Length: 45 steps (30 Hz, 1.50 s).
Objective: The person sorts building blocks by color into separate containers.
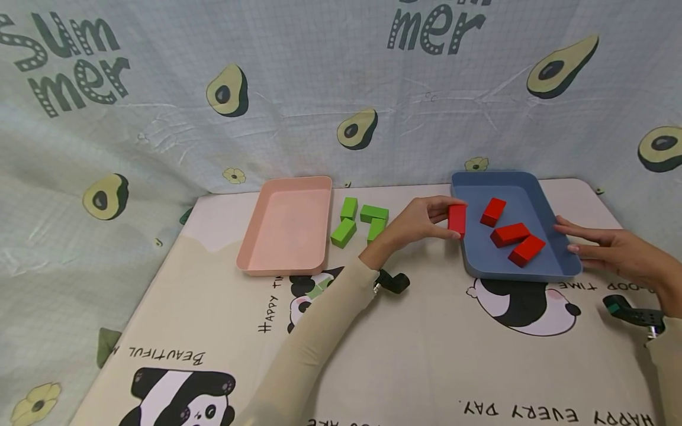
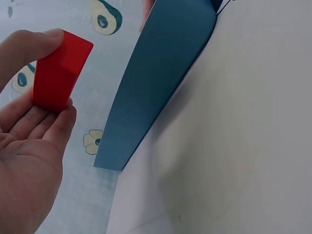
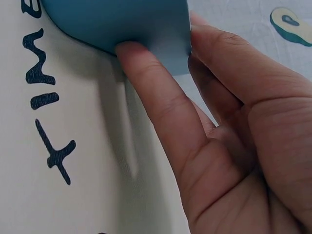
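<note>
My left hand (image 1: 412, 223) pinches a red block (image 1: 456, 220) between thumb and fingers, just off the left edge of the blue tray (image 1: 482, 267). The left wrist view shows the same red block (image 2: 61, 70) raised beside the tray's outer wall (image 2: 151, 73), apart from it. At the tray's right side, my right hand (image 1: 618, 251) touches the rim and wall with fairly straight fingers. In the right wrist view its thumb (image 3: 156, 95) rests against the outer wall. Three red blocks lie inside the tray, one toward the back (image 1: 493, 212) and two touching in front (image 1: 526, 251).
A pink tray (image 1: 285, 228) with no blocks in it stands at the left. Several green blocks (image 1: 343, 232) lie between the trays, close to my left forearm. A printed cloth covers the table (image 1: 426, 355), and an avocado-patterned curtain (image 1: 298, 89) hangs right behind it.
</note>
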Available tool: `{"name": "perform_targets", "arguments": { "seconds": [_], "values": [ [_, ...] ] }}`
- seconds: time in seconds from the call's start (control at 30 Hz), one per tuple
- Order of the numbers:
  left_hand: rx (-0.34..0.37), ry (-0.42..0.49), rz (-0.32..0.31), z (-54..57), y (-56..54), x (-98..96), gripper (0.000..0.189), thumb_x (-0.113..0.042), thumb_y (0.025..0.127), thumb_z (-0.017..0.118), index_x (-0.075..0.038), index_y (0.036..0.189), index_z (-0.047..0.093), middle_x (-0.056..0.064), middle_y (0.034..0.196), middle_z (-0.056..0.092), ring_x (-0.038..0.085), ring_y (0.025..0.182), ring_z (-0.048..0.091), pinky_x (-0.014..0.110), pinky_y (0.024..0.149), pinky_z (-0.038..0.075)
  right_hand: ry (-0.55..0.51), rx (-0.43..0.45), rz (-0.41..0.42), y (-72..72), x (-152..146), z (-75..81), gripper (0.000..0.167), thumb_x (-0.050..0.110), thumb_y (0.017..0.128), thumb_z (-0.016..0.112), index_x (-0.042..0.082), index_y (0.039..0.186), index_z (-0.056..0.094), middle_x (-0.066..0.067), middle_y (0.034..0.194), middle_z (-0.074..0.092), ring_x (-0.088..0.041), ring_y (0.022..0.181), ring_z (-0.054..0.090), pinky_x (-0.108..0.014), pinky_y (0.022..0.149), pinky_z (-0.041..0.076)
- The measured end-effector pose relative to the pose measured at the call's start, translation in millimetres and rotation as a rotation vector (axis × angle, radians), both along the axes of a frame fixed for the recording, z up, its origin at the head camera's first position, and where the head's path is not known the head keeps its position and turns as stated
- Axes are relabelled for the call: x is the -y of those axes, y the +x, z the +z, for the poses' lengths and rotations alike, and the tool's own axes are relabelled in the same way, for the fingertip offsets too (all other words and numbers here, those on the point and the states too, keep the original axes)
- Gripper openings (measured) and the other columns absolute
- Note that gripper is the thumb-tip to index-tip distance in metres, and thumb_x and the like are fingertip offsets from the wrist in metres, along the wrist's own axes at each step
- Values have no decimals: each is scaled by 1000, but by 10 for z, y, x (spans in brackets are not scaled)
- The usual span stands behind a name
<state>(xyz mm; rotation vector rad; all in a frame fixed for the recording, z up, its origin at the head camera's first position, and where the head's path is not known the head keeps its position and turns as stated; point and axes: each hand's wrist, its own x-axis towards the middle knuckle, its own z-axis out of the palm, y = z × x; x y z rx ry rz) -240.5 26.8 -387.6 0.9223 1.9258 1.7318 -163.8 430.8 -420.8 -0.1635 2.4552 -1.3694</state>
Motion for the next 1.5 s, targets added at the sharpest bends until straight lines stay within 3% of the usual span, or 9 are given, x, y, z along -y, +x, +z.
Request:
{"name": "perform_targets", "arguments": {
  "seconds": [0.33, 0.63, 0.93, 1.2, 1.5],
  "values": [
    [9, 13, -25, 9, 39, -55, 61, 4, 84, 80, -2, 141, 58, 9, 139, 59, 7, 122, 60, 27, 105, 50, -22, -9, 19, 9, -31, -27, 59, 17, 107, 55, 19, 160, 28, 32, 160, 14, -44, 153, -4, -6, 83, 51],
    [-34, -12, -30, 36, 60, -125, 62, 2, 83, 82, -1, 141, 58, 9, 143, 58, 6, 123, 60, 33, 109, 48, -3, 15, 5, 7, -19, -14, 60, 21, 107, 54, 20, 161, 27, 29, 162, 10, -56, 147, 2, -7, 82, 52],
    [-28, -17, -27, 55, 77, -193, 62, 3, 82, 82, -1, 140, 59, 9, 140, 59, 6, 122, 60, 31, 107, 48, -22, 6, 20, 19, -32, -28, 60, 18, 107, 53, 18, 161, 27, 30, 162, 12, -46, 152, -1, -7, 82, 52],
    [-36, -3, -39, 67, 97, -233, 60, 4, 83, 81, 1, 139, 59, 12, 137, 59, 7, 119, 61, 39, 108, 49, -15, 11, 18, 12, -32, -23, 61, 19, 107, 54, 20, 161, 26, 30, 162, 11, -49, 150, -1, -7, 83, 52],
    [-33, -37, -55, 117, 82, -295, 61, 1, 82, 83, -2, 139, 60, 8, 140, 60, 4, 122, 60, 29, 107, 48, 38, -14, 13, -7, -40, -14, 61, 22, 106, 55, 21, 161, 27, 29, 162, 11, -54, 148, 2, -6, 82, 50]
  ]
}}
